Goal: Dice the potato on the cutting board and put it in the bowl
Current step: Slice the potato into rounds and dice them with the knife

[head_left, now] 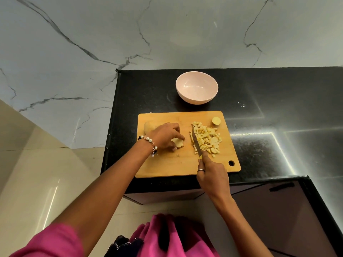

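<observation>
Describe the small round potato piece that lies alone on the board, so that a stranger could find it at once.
Start at the wooden cutting board on the black counter, in front of the pink bowl. Go to its far right corner, beyond the heap of diced potato. The potato end piece lies there alone, a round stub, much larger than the small cubes.

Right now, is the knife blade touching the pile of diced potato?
Touching. The head view shows the knife blade lying along the left edge of the diced potato pile, no board visible between them. The right hand grips the handle.
</observation>
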Tool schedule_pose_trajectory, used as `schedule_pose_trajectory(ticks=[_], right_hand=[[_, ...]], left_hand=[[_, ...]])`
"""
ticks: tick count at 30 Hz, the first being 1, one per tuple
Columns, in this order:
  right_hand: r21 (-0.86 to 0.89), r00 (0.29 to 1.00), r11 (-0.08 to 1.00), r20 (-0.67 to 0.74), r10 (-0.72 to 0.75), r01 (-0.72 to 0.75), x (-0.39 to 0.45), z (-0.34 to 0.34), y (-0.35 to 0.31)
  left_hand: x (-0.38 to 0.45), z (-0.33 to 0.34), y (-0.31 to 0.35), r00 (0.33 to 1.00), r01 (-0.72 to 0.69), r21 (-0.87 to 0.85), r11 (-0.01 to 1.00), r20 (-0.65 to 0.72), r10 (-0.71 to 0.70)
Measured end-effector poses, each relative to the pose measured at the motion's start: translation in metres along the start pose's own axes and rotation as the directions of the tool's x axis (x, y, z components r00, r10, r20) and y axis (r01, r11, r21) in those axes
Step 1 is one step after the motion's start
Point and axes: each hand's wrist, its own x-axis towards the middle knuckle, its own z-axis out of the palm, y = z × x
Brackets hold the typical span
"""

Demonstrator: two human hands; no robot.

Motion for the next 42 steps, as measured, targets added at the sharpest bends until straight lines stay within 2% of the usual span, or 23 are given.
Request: schedule_pose_trajectory(ticks=[4,7,11,15,19,23,28,35,38,42], right_hand=[[0.023,0.997,0.998,0.034,-0.067,0.066,-0.001,0.0,-0.001],[-0.036,0.993,0.995,0.073,-0.092,0.095,0.0,0.003,-0.002],[-0.106,0.995,0.992,0.077,-0.059,0.067,-0.003,0.009,-0.004],[-0.183,0.996,0.981,0.076,-0.055,0.068,-0.006,0.014,-0.007],[-0.222,0.988,0.966,0.107,-0.114,0.135,-0.004,0.02,-0.014],[-0.262,0.984,0.95,0.097,-0.148,0.168,0.001,0.021,-0.015],[-0.236,0.992,0.964,0.04,-0.119,0.125,0.004,0.016,-0.011],[-0.177,0.99,0.976,0.088,-0.114,0.128,0.003,0.018,-0.014],[-0.154,0.992,0.981,0.037,-0.117,0.122,0.005,0.014,-0.012],[-0.15,0.992,0.98,0.013,-0.127,0.128,0.006,0.007,-0.019]], left_hand=[[-0.009,0.009,0.002,0.994,0.076,0.002,0.997,-0.078,-0.075],[-0.014,0.016,0.009,0.974,0.174,-0.046,0.984,-0.14,-0.179],[-0.016,0.028,0.023,0.917,0.293,-0.117,0.949,-0.249,-0.313],[-0.018,0.037,0.03,0.88,0.332,-0.184,0.925,-0.293,-0.374],[-0.022,0.032,0.018,0.904,0.319,-0.327,0.89,-0.177,-0.389],[-0.025,0.031,0.013,0.899,0.324,-0.383,0.865,-0.161,-0.408],[-0.024,0.036,0.016,0.905,0.279,-0.332,0.901,-0.223,-0.362],[-0.025,0.036,0.019,0.903,0.286,-0.211,0.935,-0.268,-0.337],[-0.026,0.037,0.018,0.917,0.26,-0.137,0.956,-0.274,-0.289],[-0.03,0.037,0.014,0.927,0.211,-0.175,0.962,-0.276,-0.253]])
